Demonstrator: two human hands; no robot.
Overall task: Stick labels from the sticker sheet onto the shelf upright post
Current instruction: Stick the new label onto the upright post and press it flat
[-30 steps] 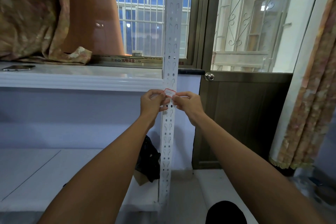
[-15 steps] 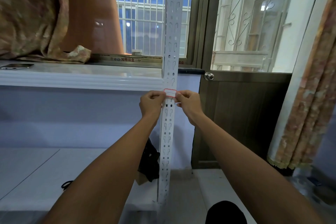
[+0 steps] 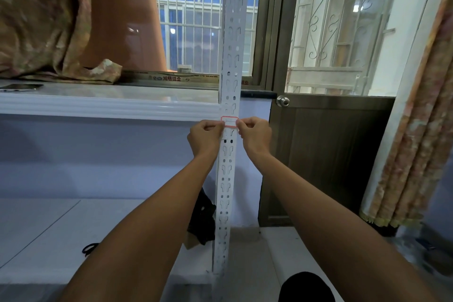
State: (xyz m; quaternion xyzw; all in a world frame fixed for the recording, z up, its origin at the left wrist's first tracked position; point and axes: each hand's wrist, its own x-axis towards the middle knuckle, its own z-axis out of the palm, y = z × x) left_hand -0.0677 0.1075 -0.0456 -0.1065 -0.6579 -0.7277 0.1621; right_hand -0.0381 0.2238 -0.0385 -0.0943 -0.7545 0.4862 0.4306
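A white perforated shelf upright post [image 3: 230,56] runs vertically through the middle of the view. A small white label with a red border [image 3: 229,121] lies flat across the post's face just below the windowsill. My left hand [image 3: 205,137] pinches the label's left end and my right hand [image 3: 255,134] pinches its right end, one hand on each side of the post. The sticker sheet is not visible.
A white windowsill [image 3: 107,103] with a phone [image 3: 20,87] and bunched curtain cloth [image 3: 44,32] sits left. A brown door with a round knob [image 3: 282,101] stands right, beside a hanging curtain [image 3: 416,130]. A black bag [image 3: 202,218] lies behind the post on the white lower shelf [image 3: 44,235].
The label has gone from tilted and held off the post to lying level across its face. Both hands have spread slightly apart to the label's ends.
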